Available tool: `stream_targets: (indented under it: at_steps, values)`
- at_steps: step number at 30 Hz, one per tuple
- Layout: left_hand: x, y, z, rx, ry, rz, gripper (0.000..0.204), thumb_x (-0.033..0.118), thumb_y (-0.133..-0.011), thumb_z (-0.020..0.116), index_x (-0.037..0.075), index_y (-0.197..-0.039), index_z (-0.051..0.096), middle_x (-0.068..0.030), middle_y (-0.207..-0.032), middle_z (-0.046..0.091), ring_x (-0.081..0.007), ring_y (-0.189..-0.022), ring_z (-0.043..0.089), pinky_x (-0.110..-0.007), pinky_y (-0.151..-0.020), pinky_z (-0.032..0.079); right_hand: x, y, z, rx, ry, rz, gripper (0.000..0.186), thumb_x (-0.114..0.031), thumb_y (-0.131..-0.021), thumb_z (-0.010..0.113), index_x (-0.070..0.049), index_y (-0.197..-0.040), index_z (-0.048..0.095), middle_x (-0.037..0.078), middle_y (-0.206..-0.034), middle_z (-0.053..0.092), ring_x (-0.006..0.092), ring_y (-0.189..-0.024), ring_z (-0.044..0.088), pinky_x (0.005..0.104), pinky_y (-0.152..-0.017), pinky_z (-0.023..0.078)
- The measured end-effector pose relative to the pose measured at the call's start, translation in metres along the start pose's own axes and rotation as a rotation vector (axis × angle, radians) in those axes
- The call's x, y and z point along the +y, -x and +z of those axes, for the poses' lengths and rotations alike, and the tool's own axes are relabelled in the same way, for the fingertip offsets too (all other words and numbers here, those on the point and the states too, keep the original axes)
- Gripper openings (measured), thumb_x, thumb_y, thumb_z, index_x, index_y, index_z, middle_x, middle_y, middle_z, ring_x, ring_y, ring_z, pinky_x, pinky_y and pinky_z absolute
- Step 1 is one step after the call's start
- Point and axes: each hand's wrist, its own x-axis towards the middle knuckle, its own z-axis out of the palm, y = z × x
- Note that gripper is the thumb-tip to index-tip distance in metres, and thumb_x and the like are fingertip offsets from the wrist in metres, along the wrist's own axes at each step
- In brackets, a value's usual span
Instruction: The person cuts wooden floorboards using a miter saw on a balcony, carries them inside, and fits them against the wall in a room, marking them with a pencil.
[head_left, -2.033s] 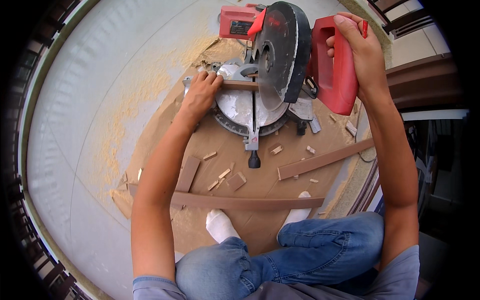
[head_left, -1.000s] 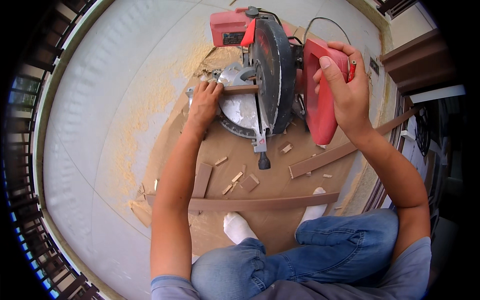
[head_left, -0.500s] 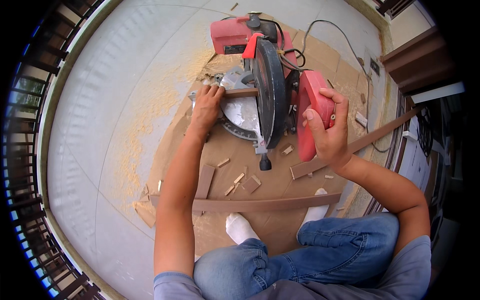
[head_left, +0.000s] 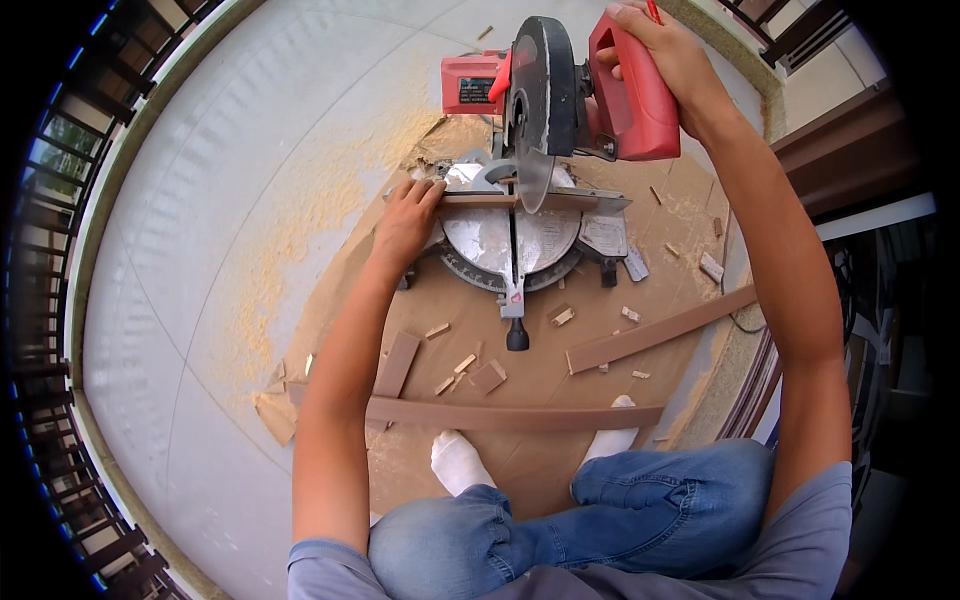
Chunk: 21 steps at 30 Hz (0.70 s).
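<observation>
In front of me a red and black miter saw (head_left: pixel 545 80) stands with its head raised. The bare edge of its blade (head_left: pixel 537 182) shows below the black guard, over the slot in the round silver table (head_left: pixel 475 235). My right hand (head_left: pixel 665 45) is wrapped around the red saw handle (head_left: pixel 640 125) at the upper right. At the left side of the table, my left hand (head_left: pixel 408 212) grips a short brown board (head_left: pixel 478 202) lying along the fence. The board's other end is at the blade. My left thumb is hidden.
Brown paper with small wood offcuts (head_left: pixel 488 376) covers the floor by the saw. A long brown board (head_left: pixel 520 415) lies across near my feet, another (head_left: pixel 650 335) at the right. Sawdust (head_left: pixel 260 300) is scattered at the left. A railing (head_left: pixel 60 200) lines the left side.
My right hand has lifted the saw head up and away from me, uncovering the table and part of the blade. My left hand stays on the board in nearly the same place.
</observation>
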Motion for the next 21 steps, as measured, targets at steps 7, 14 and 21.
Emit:
stream_targets:
  at_steps: [7,14,21]
  values:
    - [-0.008,0.017,-0.018,0.121,-0.076,-0.198,0.04,0.008,-0.075,0.078,0.007,-0.11,0.06,-0.0101,-0.12,0.059,-0.0338,-0.115,0.054,-0.044,-0.102,0.044,0.015,-0.081,-0.021,-0.156,-0.2,0.086,0.04,-0.038,-0.1,0.055,0.002,-0.106,0.062,0.015,-0.088,0.069,0.0211,-0.069,0.068,0.0344,-0.066,0.059]
    - [-0.015,0.028,-0.015,0.078,-0.092,-0.187,0.027,0.006,-0.075,0.078,0.009,-0.099,0.065,-0.0089,-0.121,0.059,-0.0332,-0.116,0.055,-0.044,-0.101,0.045,0.106,-0.013,-0.034,0.219,0.269,-0.285,0.038,-0.037,-0.105,0.054,-0.003,-0.105,0.072,0.007,-0.084,0.074,0.0167,-0.074,0.071,0.0318,-0.07,0.052]
    - [-0.004,0.033,-0.026,0.136,-0.03,-0.186,0.022,0.006,-0.077,0.078,0.007,-0.098,0.069,-0.0084,-0.118,0.063,-0.0333,-0.112,0.058,-0.043,-0.096,0.049,0.242,0.096,-0.008,-0.187,0.97,-0.655,0.025,-0.016,-0.085,0.072,-0.009,-0.108,0.068,0.009,-0.104,0.064,0.0273,-0.093,0.067,0.0406,-0.075,0.057]
